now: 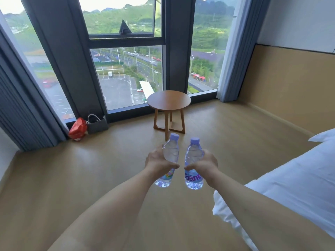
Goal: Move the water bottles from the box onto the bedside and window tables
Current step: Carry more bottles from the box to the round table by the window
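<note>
Your left hand [157,160] and right hand [205,163] each wrapped fingers round a clear purple-capped plastic water bottle [169,154] [193,160], upright, probably bound for the round wooden window table [169,100] at twelve o'clock.

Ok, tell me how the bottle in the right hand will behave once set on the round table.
The bottle looks full, so probably heavy for its size. Tall and narrow, it may tip if nudged. Its thin clear plastic likely flexes.

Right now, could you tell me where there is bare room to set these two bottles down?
The round table top by the window is entirely bare. The floor left of it holds a grey bag and red bag; the bed borders the right.
</note>
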